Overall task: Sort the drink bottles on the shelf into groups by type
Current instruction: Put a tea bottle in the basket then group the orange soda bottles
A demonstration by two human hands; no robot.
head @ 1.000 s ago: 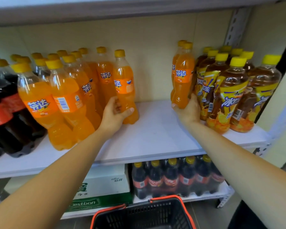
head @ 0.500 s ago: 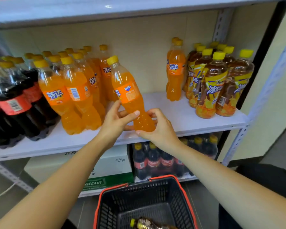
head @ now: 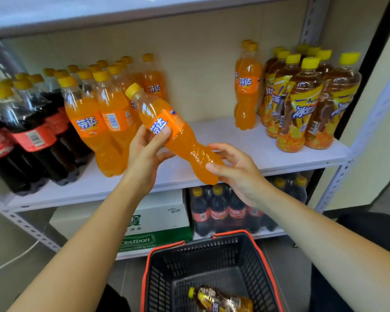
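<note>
A white metal shelf [head: 245,140] is running across the frame against a beige back wall, and the person is standing in front of it. The left hand's fingers [head: 163,132] are clamping on the label of the orange bottle [head: 180,140], thumb lying across the print. The right hand's fingers [head: 213,167] are curling round its ribbed base. Between the left hand [head: 144,154] and the right hand [head: 239,174] the bottle is hanging tilted at the centre of the frame, cap pointing to the upper left, clear of the shelf and out in front of its edge.

1 second ago this bottle was standing at the right end of the orange group [head: 113,113] with only the left hand on it, while the right hand was touching the 2 stray orange bottles [head: 248,86]. Now both hands are carrying it, and the left grip is sitting higher than half a second ago.

Those 2 strays are standing upright at the right of the frame, touching the tea bottles [head: 302,104], so the sorting is probably not finished there. Cola bottles [head: 32,136] are filling the left edge. At the bottom of the frame a basket [head: 200,255] is holding 1 tea-type bottle [head: 218,300] lying on its side.
</note>
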